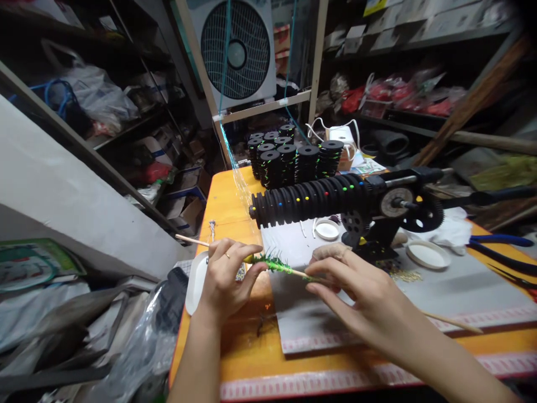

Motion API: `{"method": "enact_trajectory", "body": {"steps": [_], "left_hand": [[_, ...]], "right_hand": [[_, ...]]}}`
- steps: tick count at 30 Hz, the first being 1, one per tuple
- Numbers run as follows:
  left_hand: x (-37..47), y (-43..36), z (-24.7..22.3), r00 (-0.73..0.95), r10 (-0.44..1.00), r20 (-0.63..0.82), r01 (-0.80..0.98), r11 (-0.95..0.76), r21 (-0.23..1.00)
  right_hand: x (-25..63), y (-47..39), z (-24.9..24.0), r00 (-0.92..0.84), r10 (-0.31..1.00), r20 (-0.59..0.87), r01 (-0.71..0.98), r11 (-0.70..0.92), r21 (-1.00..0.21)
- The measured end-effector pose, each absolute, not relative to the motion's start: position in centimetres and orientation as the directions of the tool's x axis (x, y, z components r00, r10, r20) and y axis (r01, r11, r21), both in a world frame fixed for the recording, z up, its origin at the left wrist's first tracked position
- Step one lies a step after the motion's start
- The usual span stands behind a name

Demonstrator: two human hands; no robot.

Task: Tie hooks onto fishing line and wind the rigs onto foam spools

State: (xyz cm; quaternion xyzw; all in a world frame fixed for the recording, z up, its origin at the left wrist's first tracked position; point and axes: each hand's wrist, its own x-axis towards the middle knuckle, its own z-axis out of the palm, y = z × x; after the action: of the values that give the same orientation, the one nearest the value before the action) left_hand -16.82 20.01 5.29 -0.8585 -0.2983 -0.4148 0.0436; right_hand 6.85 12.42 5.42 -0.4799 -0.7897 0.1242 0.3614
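Note:
A long thin wooden stick (300,273) runs slantwise through both hands, its far left end out past my left hand and its other end showing beyond my right wrist. Around its middle is a bright green tuft of fringed thread (277,264), with a bit of yellow by my left fingers. My left hand (229,274) is closed round the stick just left of the tuft. With thumb and fingers, my right hand (348,280) pinches the stick on the tuft's right; what else those fingertips hold is hidden. Behind them stands a black ribbed roller (310,200) with coloured pins.
Several black ridged spools (286,162) stand at the table's back. White dishes (428,254) and small gold-coloured pieces (405,275) lie on the grey board (302,330). Blue-handled pliers (501,240) are at right. Thin strands (239,179) hang by the frame, before a fan (235,53).

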Motion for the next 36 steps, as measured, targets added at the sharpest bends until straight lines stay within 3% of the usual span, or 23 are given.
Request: {"method": "enact_trajectory", "body": {"steps": [7, 31, 36], "left_hand": [[-16.8, 19.9, 5.4, 0.484, 0.468, 0.740, 0.559, -0.816, 0.151], [-17.2, 20.1, 5.0, 0.464, 0.479, 0.745, 0.563, -0.809, 0.170], [-17.3, 20.2, 4.9, 0.447, 0.491, 0.748, 0.582, -0.795, 0.174]], "right_hand": [[6.1, 12.3, 5.9, -0.302, 0.855, 0.422, 0.775, 0.478, -0.413], [5.7, 12.7, 5.5, -0.309, 0.816, 0.488, 0.664, 0.552, -0.504], [6.5, 12.7, 5.3, -0.270, 0.821, 0.503, 0.749, 0.508, -0.425]]}}
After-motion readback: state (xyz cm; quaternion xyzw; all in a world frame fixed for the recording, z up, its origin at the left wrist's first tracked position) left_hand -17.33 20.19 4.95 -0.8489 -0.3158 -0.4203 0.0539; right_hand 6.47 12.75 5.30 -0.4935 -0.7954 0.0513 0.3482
